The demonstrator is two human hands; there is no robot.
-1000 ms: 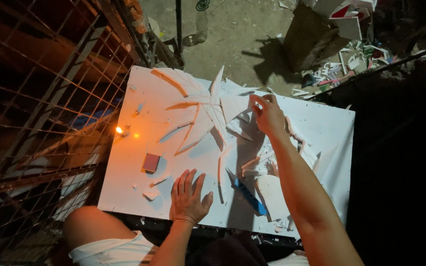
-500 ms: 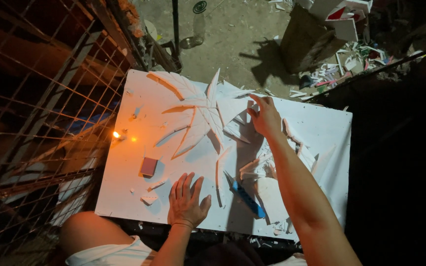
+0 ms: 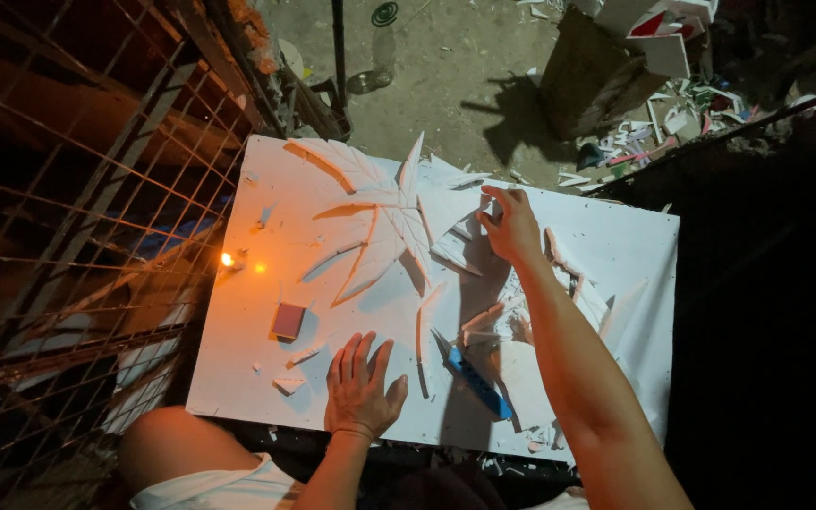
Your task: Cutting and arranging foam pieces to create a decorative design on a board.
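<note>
White leaf-shaped foam cutout (image 3: 384,222), pointed lobes; right hand (image 3: 512,227) fingers pinching 1 lobe, left hand (image 3: 361,387) fingers spread flat, empty

Brown cardboard box (image 3: 586,80) seen on the ground beyond the white board's (image 3: 616,246) far edge, white carton with red patches (image 3: 658,33) set at the top right corner, torn paper scraps (image 3: 672,127) scattered beside them, no screens or signs shown
</note>
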